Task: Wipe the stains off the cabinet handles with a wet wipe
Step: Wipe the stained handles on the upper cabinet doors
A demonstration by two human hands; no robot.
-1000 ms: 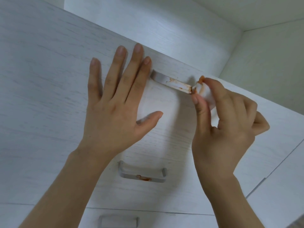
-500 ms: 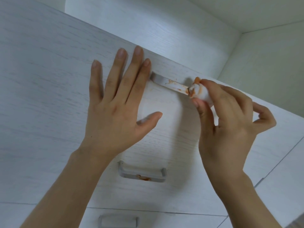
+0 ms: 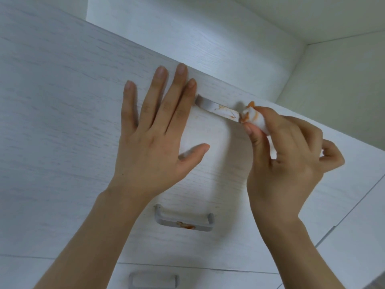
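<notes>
A white wood-grain cabinet front carries three grey bar handles. The top handle shows orange smears near its right end. My right hand pinches a crumpled white wet wipe, stained orange, against that handle's right end. My left hand lies flat on the cabinet front with fingers spread, its fingertips just left of the top handle. The middle handle has an orange stain on its lower bar. Only part of the bottom handle shows at the lower edge.
Above the drawer front is the white cabinet top and a wall corner at the upper right. A seam runs down the right side of the cabinet front beside a neighbouring panel.
My right hand has slid the wipe a little to the right along the top handle, uncovering more smeared handle. The left hand stays flat in place.
</notes>
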